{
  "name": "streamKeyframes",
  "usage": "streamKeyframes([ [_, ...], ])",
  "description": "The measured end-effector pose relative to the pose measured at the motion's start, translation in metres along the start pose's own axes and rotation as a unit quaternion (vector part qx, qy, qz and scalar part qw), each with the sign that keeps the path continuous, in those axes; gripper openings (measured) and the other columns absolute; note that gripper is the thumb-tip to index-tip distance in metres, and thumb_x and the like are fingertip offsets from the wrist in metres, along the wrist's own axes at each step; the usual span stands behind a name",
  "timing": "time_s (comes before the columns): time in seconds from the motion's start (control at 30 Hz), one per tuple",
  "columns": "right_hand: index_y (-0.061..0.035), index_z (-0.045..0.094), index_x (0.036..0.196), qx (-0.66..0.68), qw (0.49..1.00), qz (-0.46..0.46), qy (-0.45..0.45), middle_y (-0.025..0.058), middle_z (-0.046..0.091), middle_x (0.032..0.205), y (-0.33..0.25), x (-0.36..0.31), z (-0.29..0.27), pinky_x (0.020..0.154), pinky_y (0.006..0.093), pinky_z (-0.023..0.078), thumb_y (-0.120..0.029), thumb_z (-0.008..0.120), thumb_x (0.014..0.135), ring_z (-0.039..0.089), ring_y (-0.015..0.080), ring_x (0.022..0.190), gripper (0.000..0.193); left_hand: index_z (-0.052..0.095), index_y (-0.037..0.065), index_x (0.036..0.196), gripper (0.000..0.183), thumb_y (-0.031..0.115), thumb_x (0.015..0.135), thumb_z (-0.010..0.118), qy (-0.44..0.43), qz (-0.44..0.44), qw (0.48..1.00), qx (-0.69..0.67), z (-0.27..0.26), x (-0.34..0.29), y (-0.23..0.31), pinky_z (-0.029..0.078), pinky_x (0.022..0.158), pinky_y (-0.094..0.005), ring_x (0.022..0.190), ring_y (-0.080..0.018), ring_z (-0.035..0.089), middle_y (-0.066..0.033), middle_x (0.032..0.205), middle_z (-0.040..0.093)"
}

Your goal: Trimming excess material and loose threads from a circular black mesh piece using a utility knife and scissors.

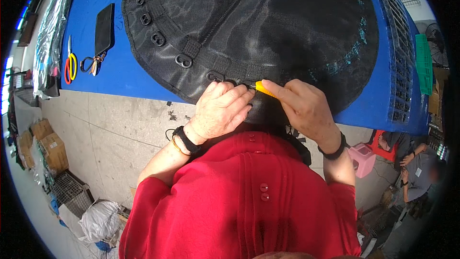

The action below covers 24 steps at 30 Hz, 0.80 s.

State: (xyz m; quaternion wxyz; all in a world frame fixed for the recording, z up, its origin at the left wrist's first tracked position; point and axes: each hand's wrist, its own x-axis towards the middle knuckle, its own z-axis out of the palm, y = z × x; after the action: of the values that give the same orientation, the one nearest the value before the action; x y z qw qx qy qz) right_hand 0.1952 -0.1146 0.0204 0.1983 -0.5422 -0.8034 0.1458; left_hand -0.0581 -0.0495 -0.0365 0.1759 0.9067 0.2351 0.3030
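A large black mesh fabric piece (268, 24) with a webbing edge and several plastic loops lies on a blue table (120, 74). My left hand (221, 109) pinches the fabric's near edge at the table's front. Right beside it, my right hand (302, 105) holds a small yellow tool (264, 89) whose tip touches the same edge. Both wrists carry dark bands. My red top fills the lower middle.
Scissors with red and yellow handles (70, 65), a black phone (104, 29) and a key ring (91, 64) lie at the table's left. Cardboard boxes (48, 146) and a wire crate (69, 189) stand on the floor at left. A seated person (417, 168) and a pink stool (362, 158) are at right.
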Motion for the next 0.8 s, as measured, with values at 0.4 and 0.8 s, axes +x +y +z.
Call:
streamKeyframes([
  [0.4, -0.02, 0.065, 0.145, -0.036, 0.999, 0.01, 0.01, 0.0063, 0.052, 0.083, -0.006, -0.003, 0.003, 0.067, 0.0399, 0.053, -0.001, 0.064, 0.092, 0.06, 0.0252, 0.073, 0.056, 0.076, 0.007, 0.117, 0.037, 0.017, 0.082, 0.081, -0.002, -0.001, 1.0, 0.0, 0.001, 0.0, 0.0, 0.052, 0.086, -0.0403, 0.095, -0.0271, 0.064, -0.0065, 0.115, 0.071],
  [0.8, -0.0191, 0.066, 0.145, -0.037, 0.998, 0.039, 0.022, 0.0061, 0.052, 0.083, -0.007, -0.014, 0.005, 0.066, 0.04, 0.052, -0.003, 0.067, 0.094, 0.059, 0.0244, 0.071, 0.053, 0.075, 0.006, 0.121, 0.04, 0.018, 0.083, 0.08, -0.004, 0.002, 1.0, -0.002, 0.0, 0.0, -0.001, 0.051, 0.086, -0.0404, 0.096, -0.0274, 0.064, -0.0068, 0.114, 0.07],
])
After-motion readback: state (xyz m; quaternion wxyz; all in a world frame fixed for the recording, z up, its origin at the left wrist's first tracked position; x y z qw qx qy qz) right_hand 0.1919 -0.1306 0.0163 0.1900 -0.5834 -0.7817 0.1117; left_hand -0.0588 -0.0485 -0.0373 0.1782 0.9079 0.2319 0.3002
